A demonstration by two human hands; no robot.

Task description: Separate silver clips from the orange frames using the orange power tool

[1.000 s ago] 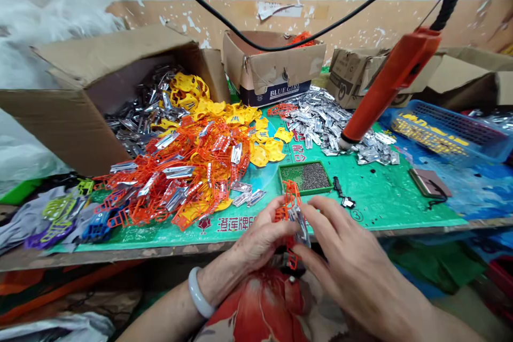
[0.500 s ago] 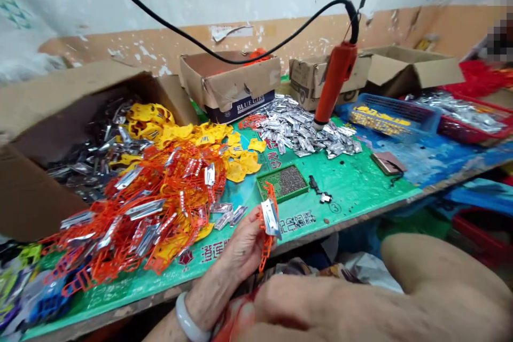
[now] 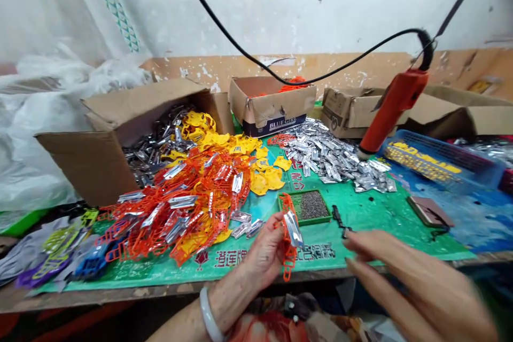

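My left hand (image 3: pixel 267 248) is closed on an orange plastic frame (image 3: pixel 287 270) held upright above the table's front edge. A shiny silver plate (image 3: pixel 294 231) lies against that frame. My right hand (image 3: pixel 409 283), smeared by motion, is apart from it to the right, with fingers stretched out and a gap between them. Its fingertips are close to a small black part (image 3: pixel 336 215) on the green table cover. Behind the held frame sits a green tray (image 3: pixel 291 201) of tiny dark screws. An orange electric screwdriver (image 3: pixel 395 112) hangs tilted over a pile of silver plates (image 3: pixel 328 157).
Orange frames (image 3: pixel 200 187) and yellow parts (image 3: pixel 266 179) are heaped on the left, before an open carton (image 3: pixel 90 165). More cartons (image 3: pixel 276 104) line the wall. At right stand a blue basket (image 3: pixel 476 163) and a brown notebook (image 3: pixel 427 211). A black cable (image 3: pixel 224 37) droops overhead.
My right hand has left the orange frame and silver plate, dropped low, then come up over the table's right side. My left hand keeps its hold. The view has swung right and back, now tilted higher.
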